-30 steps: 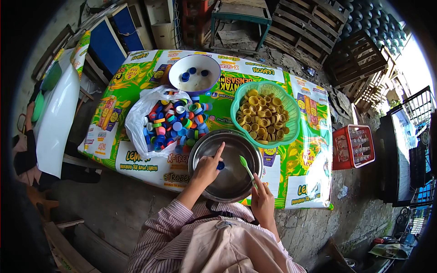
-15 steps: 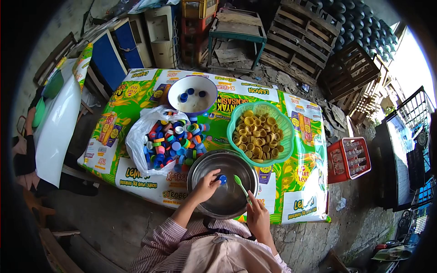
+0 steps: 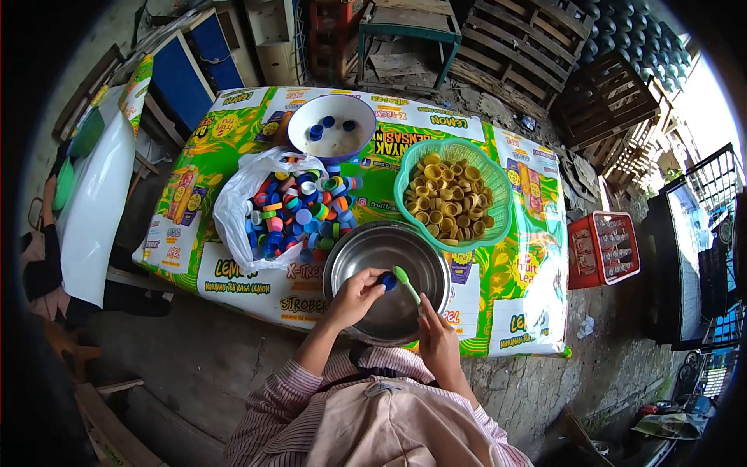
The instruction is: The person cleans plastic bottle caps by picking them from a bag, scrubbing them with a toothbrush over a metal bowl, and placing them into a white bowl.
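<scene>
Over the steel basin [image 3: 436,253], my left hand [image 3: 359,296] pinches a dark blue bottle cap [image 3: 389,282]. A pale green toothbrush [image 3: 408,286] is in my right hand [image 3: 437,335], its head right at the cap. To the left of the basin, a white plastic bag [image 3: 233,204] spills many coloured bottle caps [image 3: 303,215]. Behind it stands a white bowl [image 3: 342,145] with a purple outside and a few dark blue caps in it. A mint green basket [image 3: 498,191] full of yellow caps [image 3: 447,201] stands beside the basin at the back right.
A green printed sheet [image 3: 167,202] covers the table. A red crate [image 3: 589,261] of bottles stands on the floor to the right. Wooden pallets [image 3: 525,47] and a green-framed table [image 3: 408,23] are at the back. At the far left, another person's hand [image 3: 50,189] touches a green bowl [image 3: 64,185].
The toothbrush head has come close to the blue cap, where before they were apart. The camera view has shifted, so the table appears higher in the picture.
</scene>
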Demonstrator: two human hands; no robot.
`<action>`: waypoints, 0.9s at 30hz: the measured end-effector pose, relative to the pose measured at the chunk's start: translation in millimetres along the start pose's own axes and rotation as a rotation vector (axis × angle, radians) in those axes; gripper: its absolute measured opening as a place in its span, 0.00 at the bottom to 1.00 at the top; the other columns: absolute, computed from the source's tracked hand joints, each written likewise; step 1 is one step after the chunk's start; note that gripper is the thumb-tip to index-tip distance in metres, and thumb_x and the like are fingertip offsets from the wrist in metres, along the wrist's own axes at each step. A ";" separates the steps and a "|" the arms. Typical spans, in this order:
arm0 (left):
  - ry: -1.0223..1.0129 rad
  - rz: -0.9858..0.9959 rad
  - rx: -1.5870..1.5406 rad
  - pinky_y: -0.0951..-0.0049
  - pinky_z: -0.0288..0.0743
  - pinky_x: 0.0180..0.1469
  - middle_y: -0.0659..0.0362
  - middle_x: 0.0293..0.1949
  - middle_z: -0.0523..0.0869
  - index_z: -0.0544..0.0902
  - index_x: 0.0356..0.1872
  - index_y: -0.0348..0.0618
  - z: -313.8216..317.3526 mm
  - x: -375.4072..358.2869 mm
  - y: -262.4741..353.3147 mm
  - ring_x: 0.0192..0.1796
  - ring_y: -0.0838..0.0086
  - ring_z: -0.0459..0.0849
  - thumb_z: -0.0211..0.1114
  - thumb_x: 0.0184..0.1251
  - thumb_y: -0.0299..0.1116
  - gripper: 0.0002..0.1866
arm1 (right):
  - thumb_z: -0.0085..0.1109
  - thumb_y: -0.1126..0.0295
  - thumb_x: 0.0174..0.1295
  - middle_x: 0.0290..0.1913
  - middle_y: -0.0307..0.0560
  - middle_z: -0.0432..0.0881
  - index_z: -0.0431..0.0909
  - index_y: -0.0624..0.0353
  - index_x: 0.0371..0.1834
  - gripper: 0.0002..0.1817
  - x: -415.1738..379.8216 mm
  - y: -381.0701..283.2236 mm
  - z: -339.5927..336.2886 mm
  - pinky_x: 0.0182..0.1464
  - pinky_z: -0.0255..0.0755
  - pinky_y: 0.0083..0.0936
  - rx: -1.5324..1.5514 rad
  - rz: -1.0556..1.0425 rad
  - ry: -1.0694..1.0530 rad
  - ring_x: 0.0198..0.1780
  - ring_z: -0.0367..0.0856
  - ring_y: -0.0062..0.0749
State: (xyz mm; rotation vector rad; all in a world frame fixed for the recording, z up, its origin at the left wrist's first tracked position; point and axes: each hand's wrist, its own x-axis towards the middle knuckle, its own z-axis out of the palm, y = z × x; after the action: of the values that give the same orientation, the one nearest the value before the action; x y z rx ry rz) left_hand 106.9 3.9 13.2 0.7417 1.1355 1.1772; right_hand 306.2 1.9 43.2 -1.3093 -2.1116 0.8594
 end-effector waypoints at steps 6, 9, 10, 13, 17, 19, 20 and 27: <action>-0.068 0.183 0.243 0.75 0.74 0.52 0.55 0.47 0.76 0.68 0.51 0.32 0.0 1.5 12.4 0.51 0.76 0.76 0.48 0.67 0.21 0.12 | 0.50 0.78 0.58 0.36 0.63 0.79 0.64 0.54 0.63 0.26 5.9 -8.2 -11.6 0.32 0.72 0.35 0.199 0.085 -0.116 0.32 0.79 0.53; -0.106 0.153 0.131 0.73 0.74 0.54 0.55 0.48 0.74 0.66 0.52 0.34 -2.1 4.6 5.2 0.52 0.73 0.76 0.44 0.68 0.22 0.12 | 0.49 0.79 0.59 0.36 0.64 0.79 0.63 0.56 0.63 0.26 8.3 -9.4 -13.8 0.33 0.71 0.33 0.184 0.129 -0.099 0.34 0.80 0.52; -0.100 0.123 0.043 0.71 0.74 0.54 0.55 0.48 0.74 0.66 0.52 0.35 -2.0 4.1 4.7 0.53 0.71 0.76 0.43 0.69 0.22 0.13 | 0.49 0.79 0.59 0.36 0.64 0.79 0.63 0.56 0.63 0.26 8.2 -11.3 -14.1 0.33 0.71 0.33 0.176 0.134 -0.092 0.33 0.81 0.52; -0.105 0.065 -0.121 0.69 0.73 0.56 0.55 0.49 0.73 0.65 0.54 0.37 -0.6 3.0 5.0 0.53 0.69 0.77 0.42 0.69 0.22 0.13 | 0.48 0.79 0.60 0.36 0.64 0.79 0.63 0.57 0.63 0.25 5.9 -9.6 -5.7 0.34 0.71 0.32 0.249 0.141 -0.108 0.34 0.81 0.50; -0.092 -0.021 -0.252 0.67 0.72 0.58 0.55 0.49 0.72 0.65 0.54 0.39 2.2 0.7 10.6 0.53 0.65 0.76 0.42 0.69 0.22 0.14 | 0.48 0.79 0.60 0.36 0.65 0.78 0.63 0.57 0.63 0.26 4.6 -16.7 -9.3 0.35 0.71 0.31 0.254 0.094 -0.077 0.34 0.81 0.50; -0.125 -0.015 -0.273 0.66 0.71 0.59 0.55 0.49 0.72 0.65 0.54 0.39 0.3 1.8 8.7 0.54 0.65 0.76 0.42 0.69 0.22 0.14 | 0.49 0.80 0.59 0.36 0.66 0.78 0.62 0.57 0.63 0.26 3.4 -17.4 -4.8 0.34 0.71 0.32 0.254 0.032 -0.076 0.34 0.81 0.51; -0.158 -0.006 -0.295 0.64 0.70 0.60 0.54 0.49 0.72 0.65 0.54 0.39 -1.0 3.6 7.7 0.54 0.64 0.76 0.43 0.68 0.22 0.14 | 0.49 0.80 0.59 0.36 0.66 0.78 0.62 0.57 0.63 0.26 4.3 -16.9 -5.9 0.34 0.71 0.32 0.253 0.025 -0.068 0.34 0.81 0.51; -0.139 -0.068 -0.429 0.78 0.69 0.44 0.60 0.46 0.75 0.68 0.55 0.44 -3.3 10.0 -0.9 0.42 0.77 0.75 0.51 0.65 0.23 0.17 | 0.48 0.81 0.59 0.25 0.59 0.76 0.60 0.54 0.65 0.29 3.7 -10.9 -0.1 0.29 0.67 0.26 0.263 -0.045 0.001 0.22 0.75 0.41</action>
State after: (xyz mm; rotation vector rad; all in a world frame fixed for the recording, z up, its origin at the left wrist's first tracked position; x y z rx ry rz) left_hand 104.0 12.8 8.6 0.4428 0.7509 1.2373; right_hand 298.3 1.6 51.6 -1.1213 -1.9413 1.0755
